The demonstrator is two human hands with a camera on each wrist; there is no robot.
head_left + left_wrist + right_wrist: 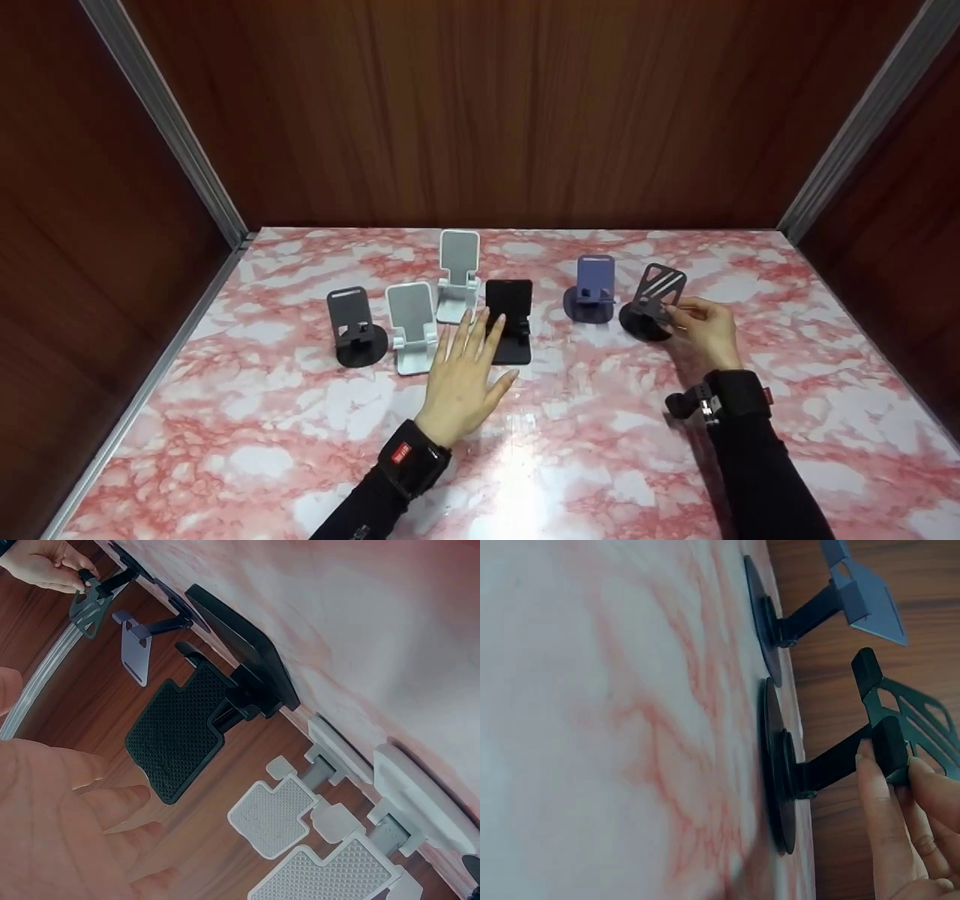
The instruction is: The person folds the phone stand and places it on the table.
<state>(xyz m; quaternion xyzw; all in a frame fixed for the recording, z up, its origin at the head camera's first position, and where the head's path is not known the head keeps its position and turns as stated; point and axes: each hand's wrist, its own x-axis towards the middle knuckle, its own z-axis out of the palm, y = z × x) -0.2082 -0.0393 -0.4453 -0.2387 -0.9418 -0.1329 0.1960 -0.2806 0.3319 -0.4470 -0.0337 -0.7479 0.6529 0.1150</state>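
right hand (900, 825) pinches slotted stand (900, 727), wrist view only | left hand (465, 367) flat, released

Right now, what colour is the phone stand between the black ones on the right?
The stand is purple-blue, clearest in the head view.

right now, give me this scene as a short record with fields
surface: pink marbled table
stands: six phone stands in a loose row
left hand: open, flat, fingers by the black square stand
right hand: fingers pinch the black slotted stand
beside it: purple stand
far left: dark grey stand
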